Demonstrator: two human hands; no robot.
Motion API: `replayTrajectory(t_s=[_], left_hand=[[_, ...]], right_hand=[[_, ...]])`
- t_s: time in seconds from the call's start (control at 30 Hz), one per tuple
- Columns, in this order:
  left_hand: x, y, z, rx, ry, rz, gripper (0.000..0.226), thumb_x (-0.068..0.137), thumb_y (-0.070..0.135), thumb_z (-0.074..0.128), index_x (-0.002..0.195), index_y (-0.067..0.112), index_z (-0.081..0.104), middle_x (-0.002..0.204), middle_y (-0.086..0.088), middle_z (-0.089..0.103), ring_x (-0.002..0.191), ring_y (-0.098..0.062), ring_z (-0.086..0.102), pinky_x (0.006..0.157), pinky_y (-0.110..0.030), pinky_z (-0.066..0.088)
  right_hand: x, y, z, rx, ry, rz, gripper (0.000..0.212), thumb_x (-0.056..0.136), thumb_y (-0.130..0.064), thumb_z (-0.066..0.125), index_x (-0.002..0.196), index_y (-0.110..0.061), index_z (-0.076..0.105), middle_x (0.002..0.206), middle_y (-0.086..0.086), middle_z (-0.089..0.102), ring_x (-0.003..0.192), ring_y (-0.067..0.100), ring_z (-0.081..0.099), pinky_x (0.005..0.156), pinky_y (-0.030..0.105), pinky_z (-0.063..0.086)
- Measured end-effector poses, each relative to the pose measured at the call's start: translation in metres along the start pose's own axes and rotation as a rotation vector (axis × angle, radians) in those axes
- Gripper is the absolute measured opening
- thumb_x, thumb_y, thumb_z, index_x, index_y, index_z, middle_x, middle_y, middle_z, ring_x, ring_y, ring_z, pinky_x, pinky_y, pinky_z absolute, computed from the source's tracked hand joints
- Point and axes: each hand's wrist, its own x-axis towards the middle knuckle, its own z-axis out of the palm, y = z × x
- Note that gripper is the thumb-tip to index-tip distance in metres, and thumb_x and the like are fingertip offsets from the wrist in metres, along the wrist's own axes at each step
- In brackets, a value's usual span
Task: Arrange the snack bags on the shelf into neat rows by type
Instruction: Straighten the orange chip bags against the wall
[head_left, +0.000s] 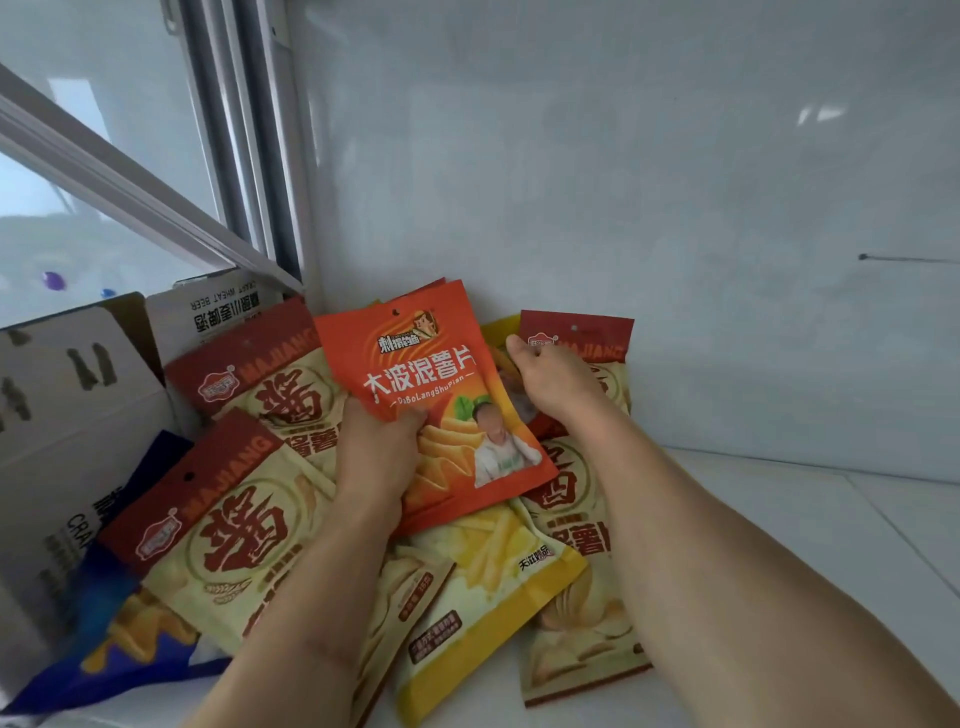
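Observation:
A loose pile of snack bags covers the white shelf (779, 545). My left hand (379, 452) grips an orange bag (415, 364) by its lower left side and holds it tilted above the pile. My right hand (550, 384) reaches behind that bag's right edge, fingers curled on a bag whose kind is hidden. Three beige bags with red tops lie around: one at back left (270, 384), one at front left (228, 525), one on the right (576, 551). A yellow bag (488, 582) lies at the front centre. A blue bag (119, 639) sits at the lower left.
A white cardboard box (67, 415) with open flaps stands at the left, against the pile. A grey back wall (623, 208) closes the shelf behind. A window frame (239, 156) rises at back left. The shelf surface to the right of the pile is bare.

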Motion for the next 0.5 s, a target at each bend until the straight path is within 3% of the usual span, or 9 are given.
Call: replayTrajectory(t_s=[0.07,0.13,0.2,0.3,0.43,0.5], left_hand=[[0.0,0.0,0.003,-0.032,-0.033,0.007,0.022,0.085,0.02,0.07,0.106,0.026,0.068,0.096,0.005,0.076,0.091,-0.019,0.073,0.086,-0.046,0.058],[0.001,-0.002,0.004,-0.058,-0.059,0.015,0.021,0.082,0.022,0.071,0.103,0.027,0.07,0.095,0.005,0.078,0.091,-0.02,0.074,0.089,-0.049,0.058],[0.002,-0.004,0.004,-0.086,-0.083,0.016,0.023,0.08,0.024,0.072,0.103,0.027,0.07,0.097,0.003,0.078,0.093,-0.022,0.074,0.09,-0.051,0.057],[0.006,-0.006,0.006,-0.12,-0.128,0.0,0.031,0.079,0.027,0.074,0.11,0.025,0.069,0.102,0.0,0.078,0.096,-0.025,0.074,0.091,-0.053,0.057],[0.008,-0.007,0.007,-0.159,-0.167,-0.004,0.022,0.087,0.014,0.072,0.107,0.022,0.07,0.101,-0.002,0.078,0.095,-0.026,0.075,0.09,-0.054,0.057],[0.007,-0.006,0.008,-0.178,-0.186,-0.009,0.02,0.089,0.011,0.071,0.105,0.023,0.07,0.101,-0.001,0.078,0.095,-0.025,0.075,0.09,-0.052,0.057]], right_hand=[[0.001,0.002,0.0,0.018,-0.055,0.02,0.068,0.101,-0.062,0.026,0.098,-0.008,0.068,0.108,0.011,0.069,0.107,0.03,0.063,0.087,0.036,0.045],[0.0,0.004,-0.002,0.038,-0.095,0.039,0.076,0.1,-0.065,0.024,0.117,-0.005,0.067,0.125,0.014,0.066,0.119,0.032,0.058,0.099,0.038,0.043],[-0.002,0.003,-0.007,0.073,-0.106,0.066,0.078,0.1,-0.065,0.024,0.137,-0.006,0.057,0.143,0.016,0.055,0.133,0.033,0.048,0.107,0.038,0.037],[-0.004,0.006,-0.017,0.142,-0.128,0.094,0.077,0.1,-0.066,0.023,0.148,-0.01,0.045,0.155,0.012,0.04,0.143,0.031,0.036,0.113,0.04,0.03],[-0.003,0.01,-0.019,0.287,-0.202,0.168,0.082,0.093,-0.074,0.032,0.144,-0.012,0.05,0.151,0.01,0.046,0.14,0.03,0.04,0.115,0.045,0.031],[0.0,0.013,-0.017,0.319,-0.232,0.198,0.081,0.087,-0.079,0.039,0.125,-0.013,0.065,0.135,0.009,0.06,0.127,0.028,0.052,0.113,0.046,0.036]])
